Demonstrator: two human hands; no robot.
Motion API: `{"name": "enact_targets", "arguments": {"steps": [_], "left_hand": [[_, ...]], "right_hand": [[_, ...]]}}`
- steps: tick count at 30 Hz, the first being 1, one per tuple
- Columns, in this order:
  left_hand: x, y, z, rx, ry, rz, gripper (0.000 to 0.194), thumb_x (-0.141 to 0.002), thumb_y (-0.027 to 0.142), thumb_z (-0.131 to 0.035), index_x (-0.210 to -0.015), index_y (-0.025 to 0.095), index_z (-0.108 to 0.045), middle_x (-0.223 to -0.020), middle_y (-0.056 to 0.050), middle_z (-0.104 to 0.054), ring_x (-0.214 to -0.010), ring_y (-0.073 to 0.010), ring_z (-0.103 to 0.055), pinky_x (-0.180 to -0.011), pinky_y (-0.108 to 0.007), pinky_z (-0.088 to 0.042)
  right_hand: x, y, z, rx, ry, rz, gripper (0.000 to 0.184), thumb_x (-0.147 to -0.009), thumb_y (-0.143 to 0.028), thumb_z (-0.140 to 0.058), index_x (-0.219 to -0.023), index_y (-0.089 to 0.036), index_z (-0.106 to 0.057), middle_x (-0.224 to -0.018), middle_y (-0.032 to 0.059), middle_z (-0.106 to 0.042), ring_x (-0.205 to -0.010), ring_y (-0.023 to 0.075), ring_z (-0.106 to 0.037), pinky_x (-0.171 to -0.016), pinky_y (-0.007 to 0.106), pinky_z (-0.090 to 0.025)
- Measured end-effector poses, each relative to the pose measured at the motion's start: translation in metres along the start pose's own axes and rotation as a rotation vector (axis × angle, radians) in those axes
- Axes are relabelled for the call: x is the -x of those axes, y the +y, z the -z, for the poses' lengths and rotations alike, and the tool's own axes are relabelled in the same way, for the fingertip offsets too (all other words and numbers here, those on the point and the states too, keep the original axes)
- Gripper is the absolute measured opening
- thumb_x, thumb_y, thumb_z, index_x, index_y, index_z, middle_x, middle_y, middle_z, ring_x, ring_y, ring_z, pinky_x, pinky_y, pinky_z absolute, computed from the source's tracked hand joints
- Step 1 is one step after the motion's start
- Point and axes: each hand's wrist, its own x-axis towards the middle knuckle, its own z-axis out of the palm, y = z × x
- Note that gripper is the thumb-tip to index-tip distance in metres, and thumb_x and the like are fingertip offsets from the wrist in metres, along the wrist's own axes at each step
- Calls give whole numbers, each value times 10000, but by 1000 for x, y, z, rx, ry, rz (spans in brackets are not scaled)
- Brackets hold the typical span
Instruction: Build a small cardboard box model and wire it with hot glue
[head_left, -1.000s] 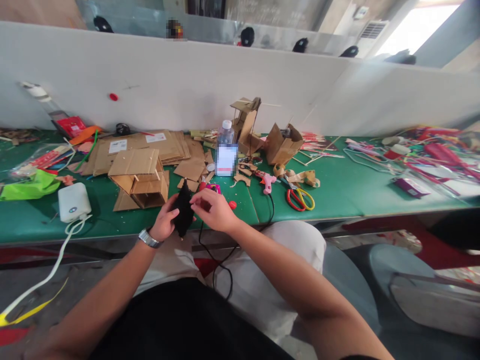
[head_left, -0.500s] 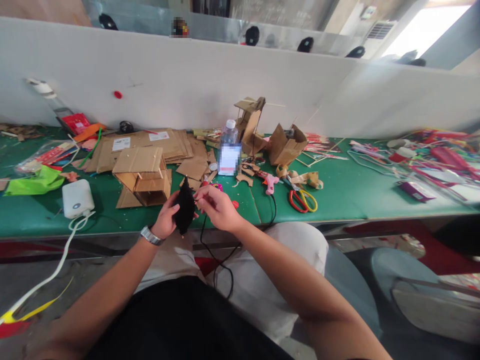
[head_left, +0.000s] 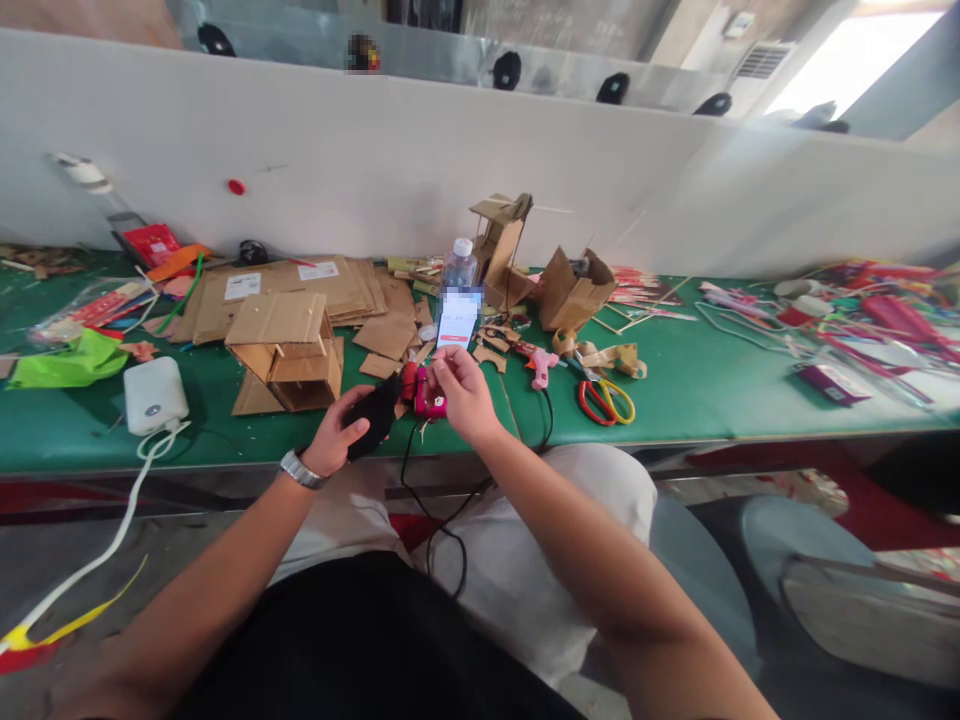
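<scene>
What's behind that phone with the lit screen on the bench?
Behind the phone stands a clear bottle, its white cap and upper part showing above the screen. The phone covers the bottle's lower part, so its base can't be seen.

Black piece (head_left: 373, 420) in the left hand (head_left: 337, 435); hot-pink object (head_left: 430, 402) beside the right hand (head_left: 466, 398).
Left of the left hand, a white power bank (head_left: 155, 395) and lime-green sheet (head_left: 71, 362) on the green table (head_left: 720, 385); beyond it, a plain brown cardboard box (head_left: 277, 320). Right of the right hand, a pale pink glue gun (head_left: 541, 367) and scissors (head_left: 606, 397) with one red handle, one yellow. Silver watch (head_left: 298, 470) behind the left hand.
</scene>
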Motion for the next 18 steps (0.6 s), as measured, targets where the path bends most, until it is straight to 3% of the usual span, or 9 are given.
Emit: {"name": "enact_targets", "arguments": {"steps": [7,13,18], "left_hand": [[-1,4,-1,-165,34,-6,632,-731,524,-914,-1216,175,-711,-1061,-84,-758,-825,-213,-723,-753,-338,-631],[-1,10,-8,8,13,108,565,-746,459,-897,-1190,198,-664,-955,-55,-764,-702,-228,-755,-625,-338,-632],[-2,12,-11,120,-11,139,497,-753,388,-854,-1147,190,-626,-1001,-90,-780,-731,-257,-785,-624,-351,-639]], "right_hand": [[-12,-18,16,-111,88,43,396,-899,-536,-770,-974,-267,-489,-744,-77,-510,-627,115,-615,-593,279,-568],[-22,-42,41,-107,189,149,383,-895,-524,-768,-967,-281,-481,-755,-58,-499,-686,126,-621,-612,266,-553],[-27,-59,58,-124,300,220,345,-888,-478,-769,-947,-285,-490,-741,-54,-487,-686,126,-623,-622,257,-554]]}}
